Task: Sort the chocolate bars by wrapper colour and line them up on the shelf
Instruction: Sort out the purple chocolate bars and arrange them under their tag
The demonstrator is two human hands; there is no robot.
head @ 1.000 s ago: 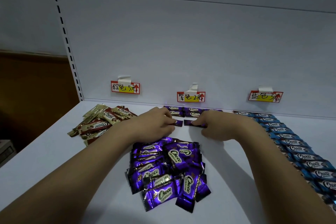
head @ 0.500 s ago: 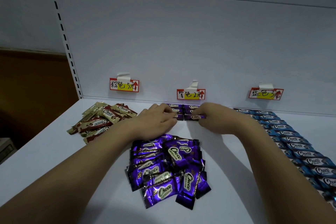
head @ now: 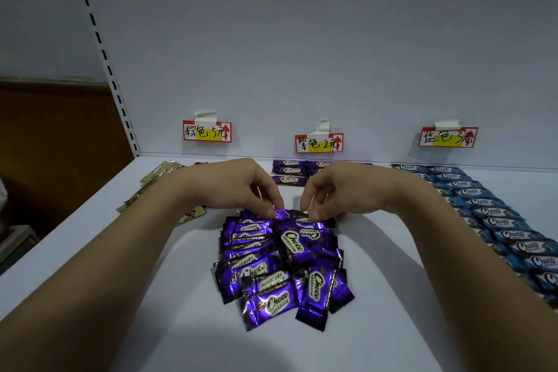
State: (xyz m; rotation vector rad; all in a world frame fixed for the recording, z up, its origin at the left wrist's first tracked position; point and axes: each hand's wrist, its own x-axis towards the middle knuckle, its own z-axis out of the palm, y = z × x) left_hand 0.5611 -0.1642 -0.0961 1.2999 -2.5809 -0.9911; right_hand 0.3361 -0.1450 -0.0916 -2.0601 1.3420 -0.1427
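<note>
Both hands curl their fingers down onto the far edge of the purple bar pile (head: 280, 263) at centre frame: the left hand (head: 241, 187) and right hand (head: 329, 190) each pinch a shiny purple wrapper there. Forearms stretch in from the lower corners over the white shelf (head: 120, 326), knuckles up.

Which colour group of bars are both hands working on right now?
The loose purple pile at centre: both hands' fingers touch its far edge. The gold-brown heap lies left, the blue rows right, both untouched.
</note>
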